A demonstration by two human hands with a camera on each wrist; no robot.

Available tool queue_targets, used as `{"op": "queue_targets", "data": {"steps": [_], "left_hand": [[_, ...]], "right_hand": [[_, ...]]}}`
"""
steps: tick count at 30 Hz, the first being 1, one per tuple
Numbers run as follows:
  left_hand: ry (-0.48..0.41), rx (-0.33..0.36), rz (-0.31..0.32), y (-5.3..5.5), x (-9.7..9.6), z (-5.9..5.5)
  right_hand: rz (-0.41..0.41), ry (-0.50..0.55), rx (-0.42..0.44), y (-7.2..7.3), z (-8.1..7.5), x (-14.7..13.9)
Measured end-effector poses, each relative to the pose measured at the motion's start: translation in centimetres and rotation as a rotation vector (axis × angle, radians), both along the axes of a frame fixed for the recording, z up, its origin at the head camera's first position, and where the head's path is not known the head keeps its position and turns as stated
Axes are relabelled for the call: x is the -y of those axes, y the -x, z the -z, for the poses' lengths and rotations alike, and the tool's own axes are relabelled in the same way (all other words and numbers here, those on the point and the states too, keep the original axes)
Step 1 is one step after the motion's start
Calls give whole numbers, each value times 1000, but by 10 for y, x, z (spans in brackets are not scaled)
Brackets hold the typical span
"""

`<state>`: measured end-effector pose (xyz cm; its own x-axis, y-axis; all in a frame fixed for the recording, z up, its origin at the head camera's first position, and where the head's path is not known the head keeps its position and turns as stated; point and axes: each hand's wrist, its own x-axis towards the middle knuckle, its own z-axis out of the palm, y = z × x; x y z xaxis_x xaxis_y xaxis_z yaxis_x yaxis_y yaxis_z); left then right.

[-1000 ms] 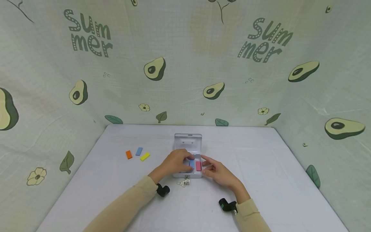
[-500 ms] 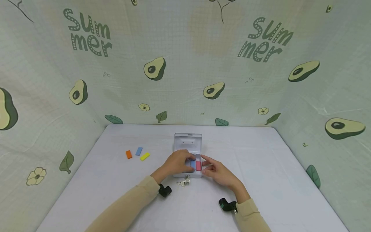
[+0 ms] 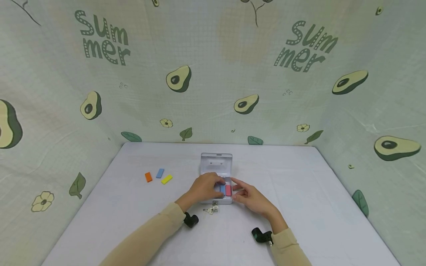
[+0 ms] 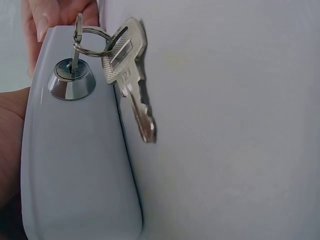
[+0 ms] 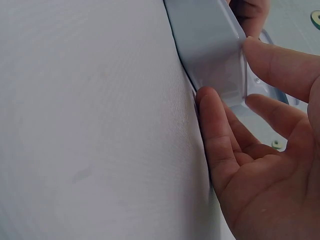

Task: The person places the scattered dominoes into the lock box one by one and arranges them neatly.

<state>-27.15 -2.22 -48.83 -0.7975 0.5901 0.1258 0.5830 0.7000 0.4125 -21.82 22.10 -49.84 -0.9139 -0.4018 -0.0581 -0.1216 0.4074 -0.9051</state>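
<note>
A small white metal box (image 3: 208,201) with its lid (image 3: 216,159) raised stands mid-table. Inside it, my left hand (image 3: 207,186) pinches a blue block (image 3: 222,189) between thumb and fingers. Directly right of that block lies a pink-red block (image 3: 228,190). My right hand (image 3: 249,197) touches the box's right side; in the right wrist view its thumb is at a top corner and other fingers (image 5: 215,120) lie low on the wall. A key sits in the front lock (image 4: 72,82), and a second key (image 4: 130,75) hangs from its ring.
Left of the box, an orange block (image 3: 148,177), another blue block (image 3: 160,173) and a yellow block (image 3: 166,179) lie apart on the white tabletop (image 3: 283,173). Patterned cloth (image 3: 213,74) walls off the back and both sides.
My left hand has shifted slightly right with the blue block, which now lies close beside the pink-red block. My right hand stays in place at the box's side.
</note>
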Motion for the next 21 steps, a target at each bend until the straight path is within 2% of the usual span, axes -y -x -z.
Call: {"op": "queue_targets", "data": {"steps": [14, 21], "left_hand": [[36, -21, -35, 0, -4, 4], [56, -36, -36, -2, -5, 1]], "right_hand": [[-17, 8, -12, 0, 1, -1], [-23, 10, -18, 0, 2, -2]]}}
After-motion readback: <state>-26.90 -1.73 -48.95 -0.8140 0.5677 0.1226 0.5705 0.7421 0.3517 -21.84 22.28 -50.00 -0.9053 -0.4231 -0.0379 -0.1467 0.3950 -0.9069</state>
